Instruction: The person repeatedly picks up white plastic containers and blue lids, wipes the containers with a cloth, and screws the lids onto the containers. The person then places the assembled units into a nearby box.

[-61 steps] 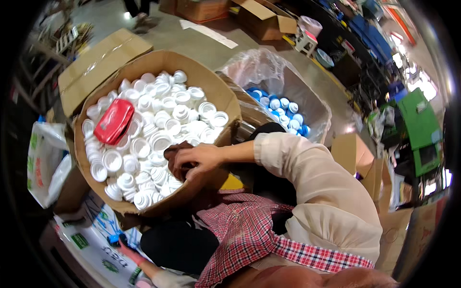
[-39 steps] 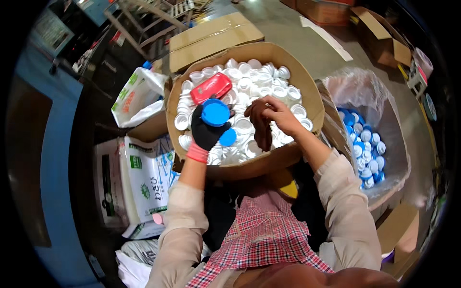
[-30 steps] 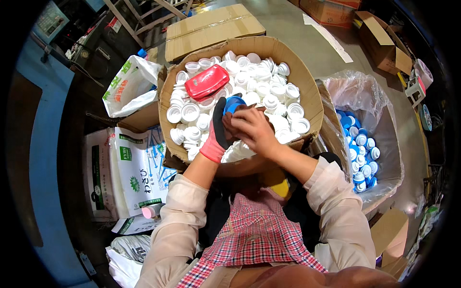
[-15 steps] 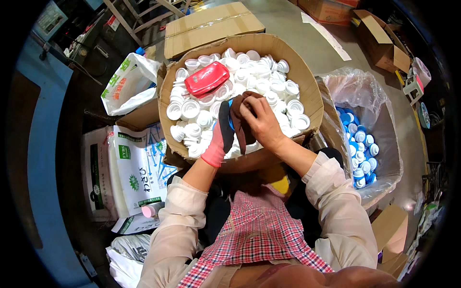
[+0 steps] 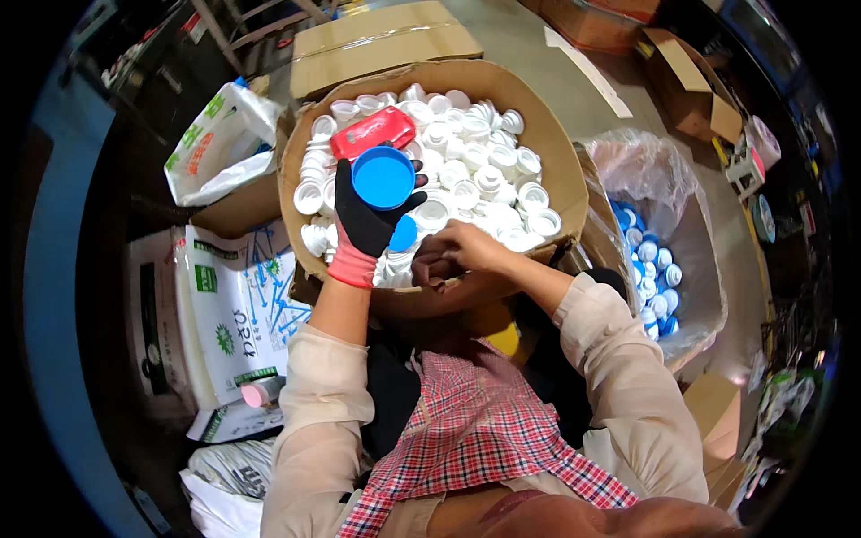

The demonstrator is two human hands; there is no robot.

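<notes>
My left hand (image 5: pixel 363 215), in a black-coated glove with a pink cuff, holds a wide, shallow blue cap (image 5: pixel 384 179), its hollow side up, fingers curved around it. A smaller blue piece (image 5: pixel 404 234) shows at the edge of that palm; whether it is held is unclear. My right hand (image 5: pixel 459 253) is bare at the back, with its fingers bent down over the near rim of the box. Something dark brown (image 5: pixel 435 269) covers or sits at those fingertips. Beneath both hands lies a heap of white plastic caps (image 5: pixel 489 179). A red pouch (image 5: pixel 372 132) rests on the heap.
The heap fills a large round-sided cardboard box (image 5: pixel 538 112). To the right stands a plastic-lined box (image 5: pixel 704 269) with blue-and-white caps (image 5: pixel 659 278). At left are a white bag (image 5: pixel 220 148) and printed sacks (image 5: pixel 238 314). A closed carton (image 5: pixel 386 45) lies behind.
My hands have come apart. The left has turned palm up and moved left, bringing the wide blue cap into view; the right has drawn back toward me. The whole view has shifted slightly.
</notes>
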